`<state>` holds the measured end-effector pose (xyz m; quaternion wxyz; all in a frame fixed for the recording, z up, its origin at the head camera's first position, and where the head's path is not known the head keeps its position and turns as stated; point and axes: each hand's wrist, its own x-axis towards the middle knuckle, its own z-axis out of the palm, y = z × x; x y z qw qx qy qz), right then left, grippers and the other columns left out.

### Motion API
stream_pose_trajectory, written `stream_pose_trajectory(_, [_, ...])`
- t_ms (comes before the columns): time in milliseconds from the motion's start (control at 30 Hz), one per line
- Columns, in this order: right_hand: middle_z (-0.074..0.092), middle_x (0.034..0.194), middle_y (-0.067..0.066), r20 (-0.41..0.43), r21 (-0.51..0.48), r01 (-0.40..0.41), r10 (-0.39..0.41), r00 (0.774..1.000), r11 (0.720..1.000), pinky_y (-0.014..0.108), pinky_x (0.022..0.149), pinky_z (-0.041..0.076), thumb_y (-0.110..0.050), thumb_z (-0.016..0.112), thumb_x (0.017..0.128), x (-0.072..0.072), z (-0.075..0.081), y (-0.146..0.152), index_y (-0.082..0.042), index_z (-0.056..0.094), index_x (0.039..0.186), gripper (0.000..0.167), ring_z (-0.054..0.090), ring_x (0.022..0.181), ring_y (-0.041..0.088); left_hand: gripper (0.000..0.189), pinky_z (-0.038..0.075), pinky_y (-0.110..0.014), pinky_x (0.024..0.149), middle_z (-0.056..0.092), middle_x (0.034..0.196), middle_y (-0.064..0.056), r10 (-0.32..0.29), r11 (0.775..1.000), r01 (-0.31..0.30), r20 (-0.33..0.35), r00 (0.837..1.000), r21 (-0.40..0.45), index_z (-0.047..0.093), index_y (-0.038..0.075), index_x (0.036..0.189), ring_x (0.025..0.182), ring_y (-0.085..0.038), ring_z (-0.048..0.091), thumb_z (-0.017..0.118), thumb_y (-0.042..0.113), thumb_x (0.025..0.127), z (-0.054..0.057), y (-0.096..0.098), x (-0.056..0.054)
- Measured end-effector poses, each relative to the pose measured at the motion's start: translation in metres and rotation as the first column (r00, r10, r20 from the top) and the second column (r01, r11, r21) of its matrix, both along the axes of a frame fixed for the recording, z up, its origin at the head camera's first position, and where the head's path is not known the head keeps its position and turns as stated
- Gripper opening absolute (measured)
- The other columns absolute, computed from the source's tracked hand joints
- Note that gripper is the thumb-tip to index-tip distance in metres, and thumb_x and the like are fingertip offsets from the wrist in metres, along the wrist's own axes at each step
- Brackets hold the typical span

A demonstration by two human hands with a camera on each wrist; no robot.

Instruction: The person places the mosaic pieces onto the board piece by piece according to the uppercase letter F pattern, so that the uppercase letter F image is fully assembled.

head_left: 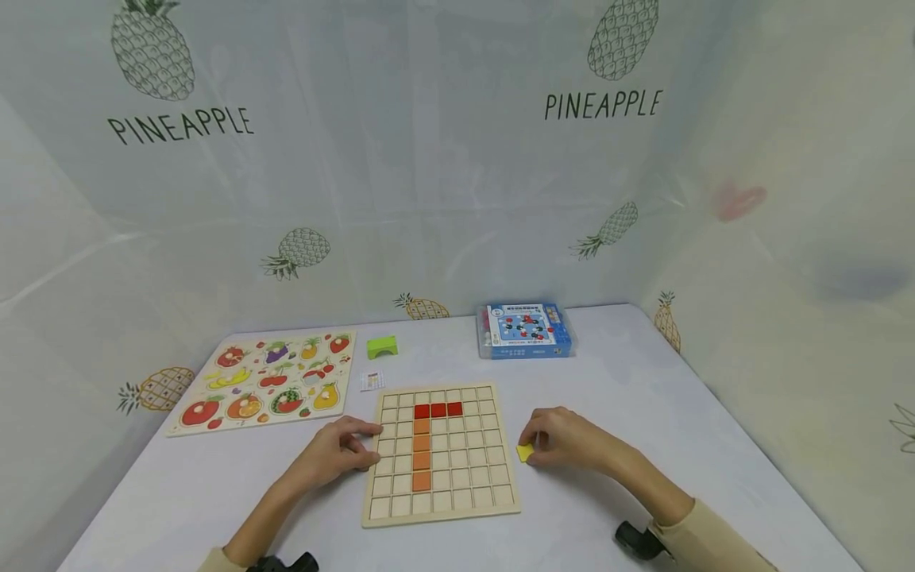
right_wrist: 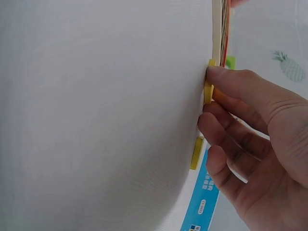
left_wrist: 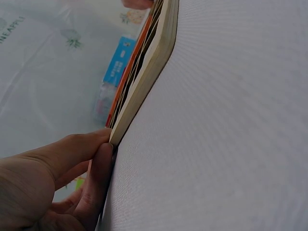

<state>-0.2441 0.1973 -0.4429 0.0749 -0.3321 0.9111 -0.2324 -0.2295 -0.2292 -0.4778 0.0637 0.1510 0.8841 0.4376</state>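
Note:
A wooden grid board point(head_left: 461, 499) lies flat, with three red tiles point(head_left: 438, 410) in a row near its far side and a column of several orange tiles point(head_left: 422, 461) running toward me. My left hand point(head_left: 336, 449) rests at the board's left edge, thumb and index fingertips against the rim; the left wrist view shows these fingertips point(left_wrist: 103, 137) at the rim. Just right of the board, my right hand point(head_left: 572, 439) pinches a yellow tile point(right_wrist: 208, 89) between thumb and fingers. Another yellow tile point(right_wrist: 197, 153) lies on the table beneath that hand, hidden in the head view.
A fruit puzzle board point(head_left: 264, 421) lies at the back left. Beside it are a green arch block point(head_left: 382, 346) and a small printed card point(head_left: 372, 381). A blue boxed set point(head_left: 529, 351) in a clear case stands at the back, before the pineapple-print curtain point(head_left: 443, 175).

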Motion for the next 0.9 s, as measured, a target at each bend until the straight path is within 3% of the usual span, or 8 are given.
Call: stream_pose_trajectory(900, [0.067, 0.092, -0.01, -0.045, -0.012, -0.014, 0.013, 0.999, 1.0, 0.02, 0.071, 0.049, -0.023, 0.08, 0.08, -0.0021, 0.0022, -0.0024, -0.018, 0.074, 0.097, 0.019, 0.059, 0.078, 0.003, 0.044, 0.046, -0.019, 0.067, 0.062, 0.116, -0.011, -0.009, 1.0, 0.01, -0.011, 1.0, 0.009, 0.068, 0.01, 0.122, 0.075, -0.007, 0.06, 0.079, 0.026, 0.082, 0.0005, 0.0002, 0.0016])
